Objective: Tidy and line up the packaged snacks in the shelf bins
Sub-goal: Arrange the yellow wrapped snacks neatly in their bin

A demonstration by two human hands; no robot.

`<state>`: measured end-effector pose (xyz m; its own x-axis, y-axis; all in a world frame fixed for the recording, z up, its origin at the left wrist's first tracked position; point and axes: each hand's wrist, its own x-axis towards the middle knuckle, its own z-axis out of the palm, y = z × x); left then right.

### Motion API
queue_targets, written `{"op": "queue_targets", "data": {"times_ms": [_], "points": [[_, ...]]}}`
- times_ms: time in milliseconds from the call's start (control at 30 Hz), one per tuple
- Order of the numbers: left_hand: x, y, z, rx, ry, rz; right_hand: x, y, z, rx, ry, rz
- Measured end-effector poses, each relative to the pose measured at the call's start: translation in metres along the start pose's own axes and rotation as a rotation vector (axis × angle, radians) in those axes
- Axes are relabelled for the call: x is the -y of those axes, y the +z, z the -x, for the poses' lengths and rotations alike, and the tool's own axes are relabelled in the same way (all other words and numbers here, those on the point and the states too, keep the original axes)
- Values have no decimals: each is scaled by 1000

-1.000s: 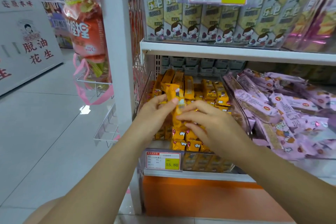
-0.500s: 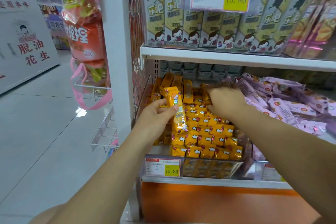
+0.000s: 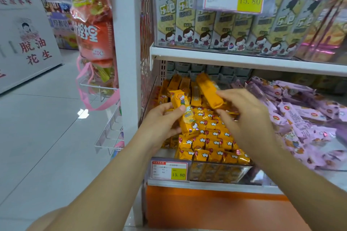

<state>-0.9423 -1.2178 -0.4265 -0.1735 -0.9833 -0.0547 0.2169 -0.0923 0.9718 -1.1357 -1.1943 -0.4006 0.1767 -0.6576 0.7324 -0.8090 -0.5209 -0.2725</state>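
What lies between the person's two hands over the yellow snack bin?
Head view: the yellow pack the left hand grips, and behind it rows of yellow packs in the bin. The right hand holds another pack.

Bars [image 3: 212, 142] left of pouches [image 3: 304, 118], seemingly touching

yellow-orange snack packs [image 3: 210, 142], white-and-red print; pink-purple packs [image 3: 304, 118]; yellow price tag [image 3: 178, 174].
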Motion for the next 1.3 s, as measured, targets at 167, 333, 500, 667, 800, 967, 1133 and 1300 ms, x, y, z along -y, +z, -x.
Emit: {"op": "queue_targets", "data": {"times_ms": [167, 333, 500, 667, 800, 967, 1133, 1300], "points": [[-1, 8, 5, 61, -17, 98, 15, 13, 21, 37, -234, -32], [-3, 12, 7, 35, 40, 38, 12, 13, 23, 140, -327, -25], [-4, 8, 5, -39, 74, -44, 0, 0, 4, 100, -90, -52], [-5, 7, 6, -106, 149, -131, -34, 9, -30, 578, 204, 627], [-11, 7, 11, -134, 253, -228, -43, 23, -36, 680, 148, 840], [-13, 5, 14, -128, 312, -261, -39, 22, -35, 515, 39, 858], [-14, 2, 16, -138, 330, -318, -31, 18, -26, 458, 116, 579], [-18, -5, 24, -165, 343, -511, -24, -4, -10, 153, 165, 230]]}}
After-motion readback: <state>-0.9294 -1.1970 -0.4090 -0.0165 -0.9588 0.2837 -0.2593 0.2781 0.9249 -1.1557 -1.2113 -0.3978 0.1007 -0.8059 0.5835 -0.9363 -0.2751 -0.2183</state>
